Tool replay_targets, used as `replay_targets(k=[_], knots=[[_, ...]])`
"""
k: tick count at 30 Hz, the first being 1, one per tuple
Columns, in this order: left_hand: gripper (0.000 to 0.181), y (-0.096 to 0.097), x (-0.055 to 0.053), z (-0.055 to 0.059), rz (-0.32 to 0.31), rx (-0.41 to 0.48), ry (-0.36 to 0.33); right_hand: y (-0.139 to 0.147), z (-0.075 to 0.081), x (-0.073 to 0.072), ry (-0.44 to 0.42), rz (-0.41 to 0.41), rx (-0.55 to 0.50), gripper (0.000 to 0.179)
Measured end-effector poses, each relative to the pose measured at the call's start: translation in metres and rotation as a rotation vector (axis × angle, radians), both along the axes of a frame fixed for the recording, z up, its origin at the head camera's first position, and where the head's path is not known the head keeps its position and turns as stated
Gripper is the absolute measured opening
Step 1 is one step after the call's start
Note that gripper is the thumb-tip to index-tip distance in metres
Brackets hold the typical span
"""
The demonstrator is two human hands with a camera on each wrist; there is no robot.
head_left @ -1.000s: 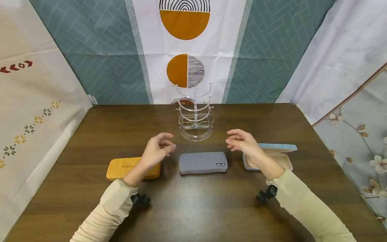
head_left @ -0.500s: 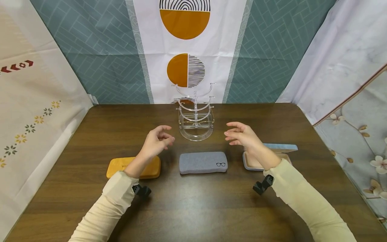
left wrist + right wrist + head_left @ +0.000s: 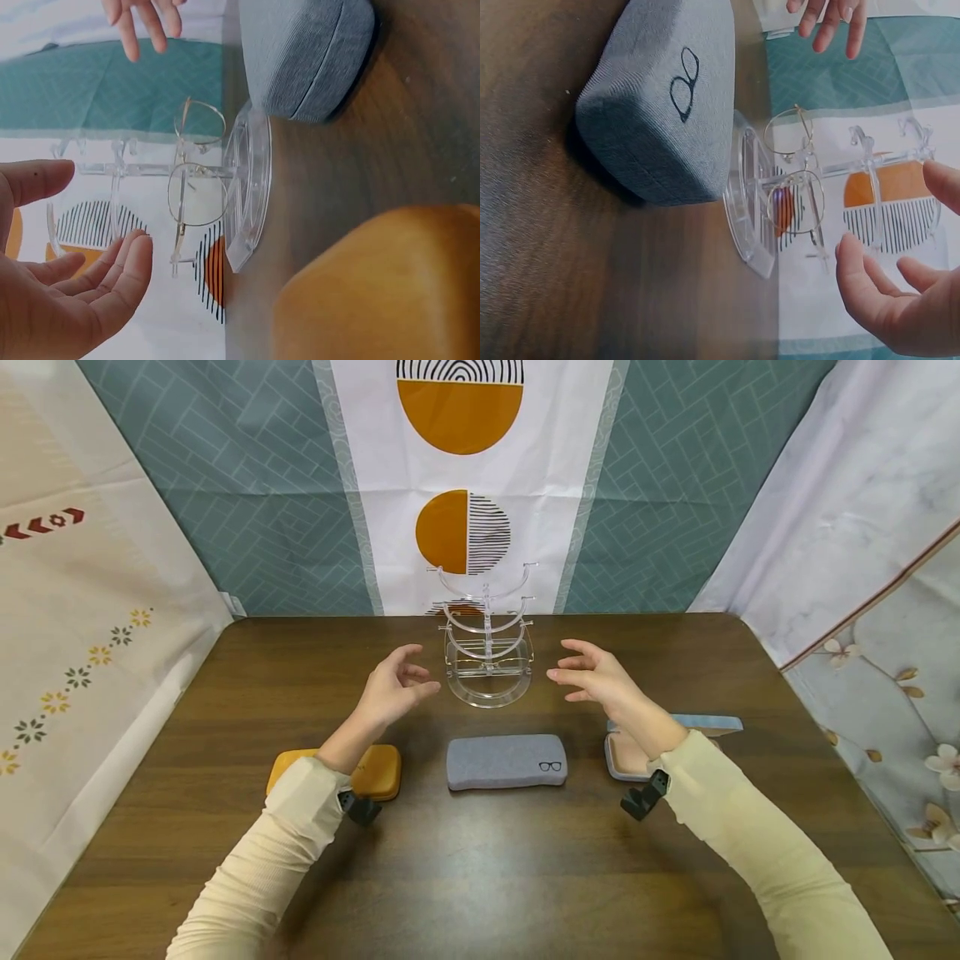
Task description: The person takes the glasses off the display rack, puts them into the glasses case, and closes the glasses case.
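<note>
A clear plastic display stand (image 3: 489, 697) with several curved arms stands at the back middle of the table. Thin gold-rimmed glasses (image 3: 198, 195) sit on its lowest arm, plainest in the wrist views. My left hand (image 3: 397, 685) hovers just left of the stand, fingers loosely bent and holding nothing. On the other side my right hand (image 3: 596, 677) is held in the air, thumb and fingers apart, also holding nothing. Neither hand touches the stand or the glasses. Between my forearms lies a closed grey glasses case (image 3: 507, 762) printed with a small glasses drawing.
A yellow glasses case (image 3: 378, 772) lies partly hidden under my left forearm. Behind my right wrist is an open glasses case (image 3: 625, 756) with a pale lining and a blue lid (image 3: 708, 722). Patterned cloths (image 3: 285, 510) hang behind and beside the wooden table (image 3: 480, 877).
Both hands have moved forward, away from me, towards the stand's two sides. The right hand's fingers have spread a little. The stand and cases stay where they were.
</note>
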State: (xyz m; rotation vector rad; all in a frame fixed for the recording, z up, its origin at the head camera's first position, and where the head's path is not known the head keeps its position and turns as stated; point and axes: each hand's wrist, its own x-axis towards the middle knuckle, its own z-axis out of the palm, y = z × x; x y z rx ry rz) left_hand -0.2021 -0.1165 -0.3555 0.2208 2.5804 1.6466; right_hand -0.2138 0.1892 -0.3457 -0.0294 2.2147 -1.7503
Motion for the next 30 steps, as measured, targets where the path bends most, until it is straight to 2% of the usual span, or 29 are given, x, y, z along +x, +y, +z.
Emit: replay_targets(k=[7, 14, 20, 25, 30], knots=[[0.073, -0.001, -0.015, 0.0, 0.009, 0.051, -0.076, -0.006, 0.0, -0.011, -0.002, -0.007, 0.03, 0.073], [0.082, -0.004, -0.032, -0.008, 0.009, 0.124, -0.132, -0.012, -0.001, -0.025, -0.009, -0.014, 0.071, 0.078], [0.085, -0.008, -0.046, -0.016, 0.063, 0.218, -0.21, -0.019, -0.003, -0.035, 0.008, -0.014, 0.092, 0.08], [0.089, -0.007, -0.054, -0.019, 0.07, 0.19, -0.224, -0.023, -0.005, -0.04, 0.016, -0.033, 0.086, 0.081], [0.092, -0.004, -0.058, -0.019, 0.053, 0.204, -0.257, -0.023, -0.012, -0.048, -0.022, -0.07, 0.057, 0.081]])
